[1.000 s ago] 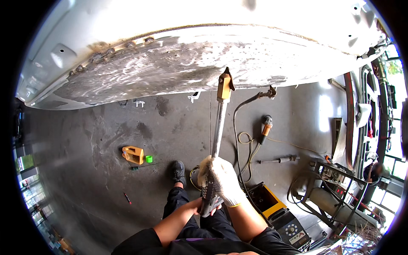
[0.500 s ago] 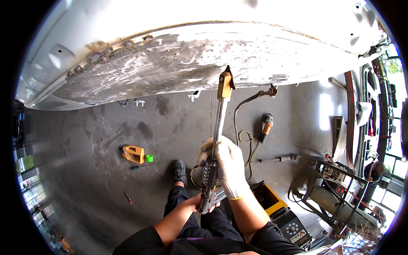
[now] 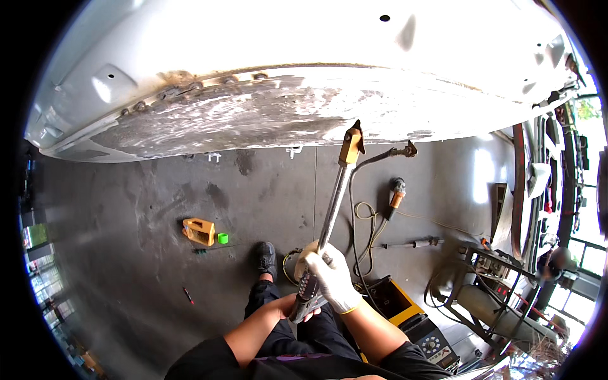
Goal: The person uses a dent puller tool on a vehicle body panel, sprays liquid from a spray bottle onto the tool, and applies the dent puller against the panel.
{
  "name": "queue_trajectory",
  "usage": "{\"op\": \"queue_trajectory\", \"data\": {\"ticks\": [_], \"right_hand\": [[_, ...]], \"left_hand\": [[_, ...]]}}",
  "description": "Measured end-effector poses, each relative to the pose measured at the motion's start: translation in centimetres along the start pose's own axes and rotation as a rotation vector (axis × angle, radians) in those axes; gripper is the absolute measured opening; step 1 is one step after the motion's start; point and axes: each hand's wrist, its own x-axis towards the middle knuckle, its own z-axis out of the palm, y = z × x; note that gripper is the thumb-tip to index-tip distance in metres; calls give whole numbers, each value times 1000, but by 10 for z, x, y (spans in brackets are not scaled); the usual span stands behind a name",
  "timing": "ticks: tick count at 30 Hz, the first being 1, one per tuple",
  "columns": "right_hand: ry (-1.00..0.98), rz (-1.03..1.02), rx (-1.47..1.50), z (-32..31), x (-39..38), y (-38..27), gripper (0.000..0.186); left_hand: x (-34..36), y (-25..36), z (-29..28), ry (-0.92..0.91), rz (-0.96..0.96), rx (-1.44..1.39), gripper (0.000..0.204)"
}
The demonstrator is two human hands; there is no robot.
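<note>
I hold a long metal rod tool (image 3: 334, 196) whose yellow head (image 3: 350, 143) touches the lower edge of a white car body panel (image 3: 443, 76). A sanded bare-metal patch (image 3: 253, 114) runs along that panel. My right hand (image 3: 332, 278), in a white glove, is wrapped around the lower part of the shaft. Just below it, my bare left hand (image 3: 297, 311) grips the dark handle end.
On the grey floor lie a yellow box (image 3: 199, 231), a green cap (image 3: 222, 238), a red screwdriver (image 3: 188, 295), an orange-handled tool (image 3: 396, 193) with looped cables (image 3: 364, 215), and a thin rod (image 3: 408, 243). A yellow machine (image 3: 396, 301) and a metal cart (image 3: 487, 285) stand at right.
My gloved right hand slid up the shaft and has come back down toward the handle. The yellow head stays at the panel edge.
</note>
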Motion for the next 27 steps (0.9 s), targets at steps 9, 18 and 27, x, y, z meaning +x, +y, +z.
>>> {"op": "queue_trajectory", "data": {"ticks": [9,18,27], "right_hand": [[129,1,2,6,-7,4,23],[-325,202,-55,24,-29,7,59],[-197,52,-87,31,-1,-12,63]], "left_hand": [[10,-70,7,618,530,-136,70],[-23,-79,-10,90,-12,-97,32],[-13,-39,-6,214,209,-227,35]]}}
